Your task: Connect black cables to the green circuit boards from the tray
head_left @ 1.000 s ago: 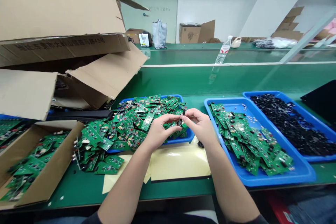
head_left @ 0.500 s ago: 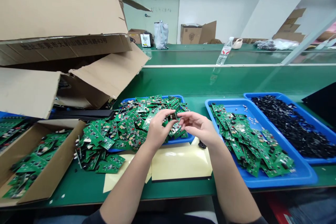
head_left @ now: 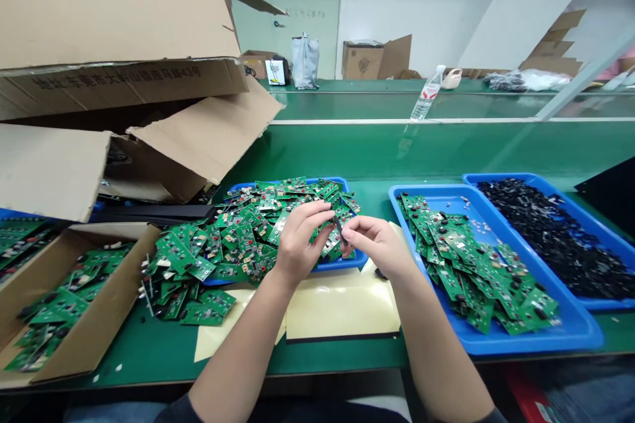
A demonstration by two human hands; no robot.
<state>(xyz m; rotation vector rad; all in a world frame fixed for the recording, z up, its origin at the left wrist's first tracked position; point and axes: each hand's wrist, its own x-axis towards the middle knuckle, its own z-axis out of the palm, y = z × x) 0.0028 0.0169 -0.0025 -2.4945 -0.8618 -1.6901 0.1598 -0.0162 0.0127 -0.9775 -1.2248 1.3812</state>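
Note:
My left hand [head_left: 299, 241] and my right hand [head_left: 376, 244] meet above the near edge of a blue tray [head_left: 342, 263] heaped with small green circuit boards [head_left: 248, 231]. Both hands pinch one small dark part [head_left: 338, 227] between their fingertips, together with what looks like a green board seen edge-on. The heap spills over the tray's left side onto the green bench. A small black part [head_left: 380, 273] lies on the bench just below my right hand.
Yellow sheets [head_left: 342, 307] lie on the bench under my wrists. A second blue tray [head_left: 540, 337] with green boards and a third [head_left: 476, 178] with black parts stand at right. Open cardboard boxes [head_left: 124, 53] [head_left: 99, 324] fill the left. A water bottle [head_left: 425, 98] stands far back.
The pinched piece has turned between my fingertips, and my right hand has closed in on it from a looser pose. Both hands stay over the tray's near edge.

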